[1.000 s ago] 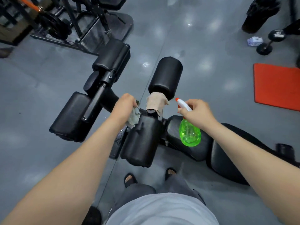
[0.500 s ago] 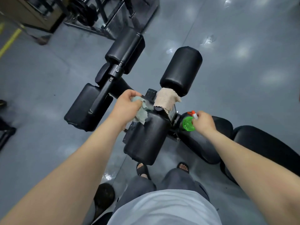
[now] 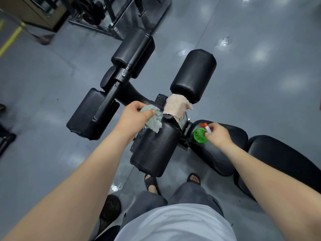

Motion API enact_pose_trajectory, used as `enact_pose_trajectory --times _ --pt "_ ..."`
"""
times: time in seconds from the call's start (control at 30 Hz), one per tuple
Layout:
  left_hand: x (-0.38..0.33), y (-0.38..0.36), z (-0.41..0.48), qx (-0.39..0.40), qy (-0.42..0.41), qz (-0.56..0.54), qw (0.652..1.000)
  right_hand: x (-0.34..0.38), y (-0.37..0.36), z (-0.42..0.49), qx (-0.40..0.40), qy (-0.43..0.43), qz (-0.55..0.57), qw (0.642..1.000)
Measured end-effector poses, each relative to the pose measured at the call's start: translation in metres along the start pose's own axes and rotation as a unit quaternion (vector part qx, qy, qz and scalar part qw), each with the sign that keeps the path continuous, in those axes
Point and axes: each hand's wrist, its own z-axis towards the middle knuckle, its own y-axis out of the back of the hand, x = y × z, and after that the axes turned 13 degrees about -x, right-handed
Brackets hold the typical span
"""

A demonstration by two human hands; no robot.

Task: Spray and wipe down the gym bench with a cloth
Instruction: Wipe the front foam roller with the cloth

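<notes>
A black gym bench stands below me, with round leg pads; the nearest pad (image 3: 153, 150) shows wet droplets. My left hand (image 3: 134, 117) grips a crumpled grey-green cloth (image 3: 152, 120) against the top of that pad. My right hand (image 3: 218, 134) holds a green spray bottle (image 3: 200, 134) by its white and orange head, with the bottle standing on the black seat cushion (image 3: 215, 159). A beige cloth (image 3: 176, 107) hangs over the frame between the pads.
Another roller pad (image 3: 194, 75) lies beyond the beige cloth, two more pads (image 3: 90, 115) to the left. A second cushion (image 3: 278, 160) continues right. A weight rack (image 3: 111, 14) stands at the back. My sandalled feet (image 3: 152, 183) are on the grey floor.
The spray bottle has come down from mid-air and stands on the seat cushion. My left hand has brought the grey-green cloth onto the top of the near pad. The view has shifted closer.
</notes>
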Motion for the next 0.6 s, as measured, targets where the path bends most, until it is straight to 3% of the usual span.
enact_pose_trajectory --times 0.17,0.27,0.43,0.6 --pt "-0.004 0.011 -0.004 0.015 0.021 -0.078 0.997 0.037 0.030 -0.021 -0.090 0.039 0.124 0.987" --pt "-0.006 0.019 -0.004 0.018 0.032 -0.106 0.994 0.086 0.048 -0.036 -0.093 0.124 0.172 0.973" --pt "-0.001 0.038 -0.006 0.020 0.027 -0.141 0.989 0.171 0.054 -0.067 0.046 0.267 0.220 0.937" --pt "0.004 0.057 -0.015 0.034 0.007 -0.161 0.986 0.207 0.022 -0.083 0.169 0.287 0.247 0.910"
